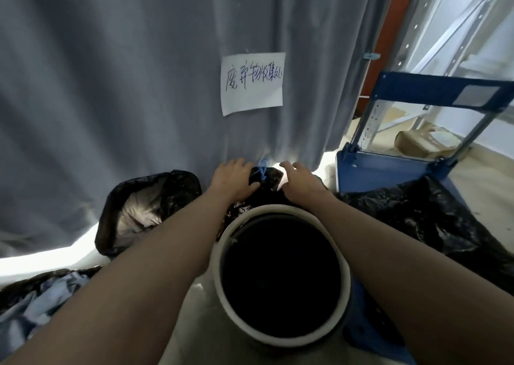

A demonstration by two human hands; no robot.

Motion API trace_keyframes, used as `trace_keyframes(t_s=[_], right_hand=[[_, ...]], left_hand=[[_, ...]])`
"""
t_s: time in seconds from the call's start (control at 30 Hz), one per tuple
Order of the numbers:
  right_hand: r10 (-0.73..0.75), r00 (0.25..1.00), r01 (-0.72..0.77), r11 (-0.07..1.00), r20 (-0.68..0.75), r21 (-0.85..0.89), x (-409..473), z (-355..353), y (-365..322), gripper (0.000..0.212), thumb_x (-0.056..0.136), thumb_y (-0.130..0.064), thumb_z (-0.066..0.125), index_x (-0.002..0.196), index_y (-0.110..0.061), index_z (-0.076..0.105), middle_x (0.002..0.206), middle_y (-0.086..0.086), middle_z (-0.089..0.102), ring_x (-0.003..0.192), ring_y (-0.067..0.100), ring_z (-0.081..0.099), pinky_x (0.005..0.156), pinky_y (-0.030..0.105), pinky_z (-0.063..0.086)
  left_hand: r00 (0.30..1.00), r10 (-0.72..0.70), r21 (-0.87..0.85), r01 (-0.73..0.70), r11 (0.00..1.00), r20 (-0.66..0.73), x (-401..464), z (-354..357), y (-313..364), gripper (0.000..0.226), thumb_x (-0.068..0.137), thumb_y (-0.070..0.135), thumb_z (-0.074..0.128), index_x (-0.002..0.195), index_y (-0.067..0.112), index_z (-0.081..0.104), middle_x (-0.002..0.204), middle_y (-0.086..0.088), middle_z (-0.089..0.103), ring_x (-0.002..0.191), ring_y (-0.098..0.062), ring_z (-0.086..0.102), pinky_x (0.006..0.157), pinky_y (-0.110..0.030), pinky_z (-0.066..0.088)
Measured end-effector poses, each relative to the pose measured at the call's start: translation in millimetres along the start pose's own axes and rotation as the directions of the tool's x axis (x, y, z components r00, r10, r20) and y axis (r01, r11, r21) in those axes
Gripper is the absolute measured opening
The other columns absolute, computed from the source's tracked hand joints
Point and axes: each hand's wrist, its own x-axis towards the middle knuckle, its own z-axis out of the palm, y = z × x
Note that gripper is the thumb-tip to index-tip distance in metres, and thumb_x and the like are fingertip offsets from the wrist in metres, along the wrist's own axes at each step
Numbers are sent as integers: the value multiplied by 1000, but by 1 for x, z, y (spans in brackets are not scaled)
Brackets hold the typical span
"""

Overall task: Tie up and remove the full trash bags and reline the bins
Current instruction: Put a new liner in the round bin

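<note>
A black trash bag [268, 179] closed with a blue tie [262, 167] sits on the floor just behind a round white-rimmed bin [281, 334]. The bin's inside is dark and I cannot tell whether it has a liner. Both my arms reach over the bin. My left hand [233, 179] grips the bag's gathered top from the left, thumb underneath. My right hand [300, 181] rests on the bag's right side with fingers spread.
A square bin lined with a black bag [150, 206] stands at left. A blue hand cart [389, 170] at right carries another black bag [417, 214]. An open bag of blue-grey waste [33, 303] lies at lower left. A grey curtain with a paper sign [253, 82] hangs behind.
</note>
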Motion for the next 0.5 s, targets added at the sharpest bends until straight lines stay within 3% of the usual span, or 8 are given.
trace_keyframes(t_s=[0.2,0.3,0.37,0.5], right_hand=[[-24,995,30,998,93,-64,-68,-57,-13,45,95,-21,47,140,-17,42,137,14,47,123,36,48,99,45,44],[-2,989,22,992,150,-126,-103,-69,-8,37,91,-16,50,128,-14,53,135,13,50,115,35,54,91,40,47],[25,981,9,985,194,-170,-123,-69,0,33,90,-14,53,123,-12,56,131,15,52,111,34,56,85,37,47],[125,958,-70,975,259,-209,-146,-61,17,39,90,-14,57,129,-14,54,131,14,53,117,34,54,98,44,47]], left_hand=[[993,73,38,-77,996,94,-56,-57,20,54,95,50,46,138,17,42,133,-8,50,119,-30,53,91,-42,45],[981,85,14,-89,996,174,-86,-65,29,46,94,45,51,129,16,52,128,-7,55,112,-28,56,85,-37,46],[967,71,19,-77,997,246,-102,-62,32,42,92,44,55,123,15,58,124,-8,59,110,-28,58,89,-38,49],[936,-14,31,3,1000,351,-119,-55,31,43,81,39,71,117,17,61,120,-8,61,109,-29,59,95,-46,50]])
